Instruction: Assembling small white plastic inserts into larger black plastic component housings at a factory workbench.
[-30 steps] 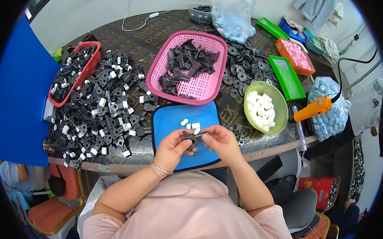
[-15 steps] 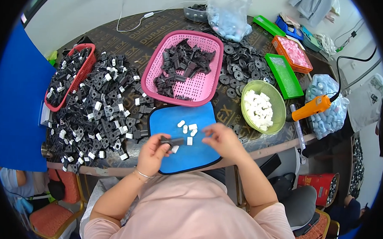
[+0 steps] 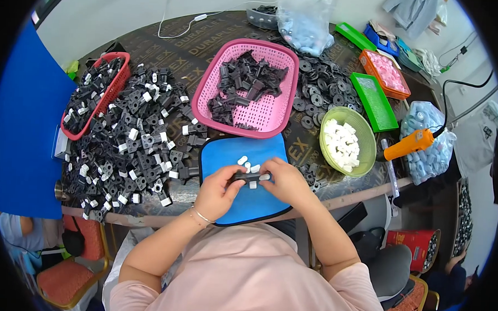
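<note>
Bench entry: both hands on one black part above the blue mat

Surface: your table [image 3: 176, 50] is dark, with pale print and a curved far edge. The blue mat [image 3: 247, 207] lies at its near side, before you. Beyond the mat stands a pink basket [image 3: 241, 131], partly filled with black parts. To the left spreads a heap [image 3: 145, 135] of black parts, many with white ends, and beside it a red basket [image 3: 119, 84] of the same. To the right: black discs [image 3: 323, 84], a green bowl [image 3: 366, 133] of white pieces, a green tray [image 3: 374, 102], an orange tool [image 3: 408, 145] and a bag [image 3: 422, 140] of pale blue pieces.

Room: pale wall [image 3: 111, 19] behind, blue panel [image 3: 28, 126] at left, an orange-red chair [image 3: 66, 278] at lower left, a red box [image 3: 413, 246] at lower right.

Hands: your left hand [image 3: 214, 195] pinches the left end of the black part [image 3: 247, 178], which lies roughly level over the mat. Your right hand [image 3: 286, 183] pinches a white piece [image 3: 264, 177] at the part's right end. Loose pieces [image 3: 242, 161] lie around the part on the mat, some partly covered.

Change: half a second ago your right hand was away from the part, which your left hand held alone, farther left. The baskets and bowl keep their places.
</note>
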`<state>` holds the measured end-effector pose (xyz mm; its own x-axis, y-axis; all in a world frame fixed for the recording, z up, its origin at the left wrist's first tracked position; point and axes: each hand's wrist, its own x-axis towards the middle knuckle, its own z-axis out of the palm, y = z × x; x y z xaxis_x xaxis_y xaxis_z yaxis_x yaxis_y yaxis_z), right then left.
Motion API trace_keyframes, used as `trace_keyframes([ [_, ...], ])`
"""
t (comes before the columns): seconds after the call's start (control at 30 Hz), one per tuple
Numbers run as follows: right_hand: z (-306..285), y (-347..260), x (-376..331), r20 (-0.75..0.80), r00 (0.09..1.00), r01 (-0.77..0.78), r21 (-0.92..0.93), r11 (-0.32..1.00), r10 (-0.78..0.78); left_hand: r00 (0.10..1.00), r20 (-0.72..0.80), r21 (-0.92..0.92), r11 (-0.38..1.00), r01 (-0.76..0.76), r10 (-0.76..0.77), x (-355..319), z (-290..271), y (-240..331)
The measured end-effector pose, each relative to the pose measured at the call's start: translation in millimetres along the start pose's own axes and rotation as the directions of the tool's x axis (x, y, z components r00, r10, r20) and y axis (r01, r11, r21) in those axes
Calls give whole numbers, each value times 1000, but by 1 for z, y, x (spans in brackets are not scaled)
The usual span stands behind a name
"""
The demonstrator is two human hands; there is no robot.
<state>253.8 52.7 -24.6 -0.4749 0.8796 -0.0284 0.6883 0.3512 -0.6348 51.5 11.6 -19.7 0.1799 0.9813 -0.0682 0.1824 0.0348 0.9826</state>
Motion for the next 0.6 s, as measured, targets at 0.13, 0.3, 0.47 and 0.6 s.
trace_keyframes([
  [0.13,4,5,-13,-61,995,-73,42,996,76,961,105,270,923,-274,254,15,16,-3],
  [0.3,11,13,-22,-129,988,-63,154,986,83,889,296,483,749,-454,348,23,27,2],
  [0.47,12,16,-21,-112,992,-43,178,983,63,843,449,654,534,-536,297,32,38,26],
  [0.6,14,18,-23,-171,985,-9,177,984,40,813,519,753,308,-582,265,32,59,32],
])
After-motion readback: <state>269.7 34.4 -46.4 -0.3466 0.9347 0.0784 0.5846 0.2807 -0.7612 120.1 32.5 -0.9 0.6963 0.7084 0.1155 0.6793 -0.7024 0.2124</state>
